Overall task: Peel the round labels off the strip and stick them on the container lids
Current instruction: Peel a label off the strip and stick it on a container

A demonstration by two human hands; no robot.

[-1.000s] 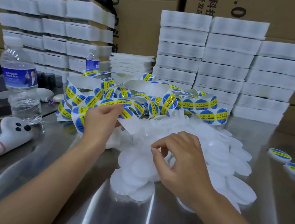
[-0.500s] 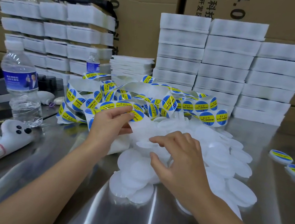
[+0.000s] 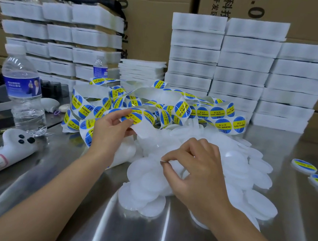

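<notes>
My left hand [image 3: 110, 132] grasps the strip [image 3: 179, 97]: thumb and fingers pinch its near end, right at a blue and yellow label [image 3: 132, 117], and hold it just above the table [image 3: 140, 236]. From that pinch the strip runs far and right in a loose tangle of loops, most of them carrying labels, and the tangle lies at the far edge of the lids [image 3: 248, 171]. The lids are a heap of bare, translucent white discs in the middle of the table, overlapping one another. My right hand [image 3: 198, 171] is down on the near left part of that heap with its fingers curled and thumb and forefinger close together at the edge of a lid; whether it really grips one, I cannot tell, since the discs blur into each other there. At the right edge lie a few labelled lids [image 3: 304, 166], well apart from the heap. On the left stands a water bottle [image 3: 24, 91], and near it lies a white handheld gadget [image 3: 4, 153]. Stacks of white foam trays [image 3: 240, 70] line the far side, with cardboard boxes [image 3: 156, 20] behind them.
</notes>
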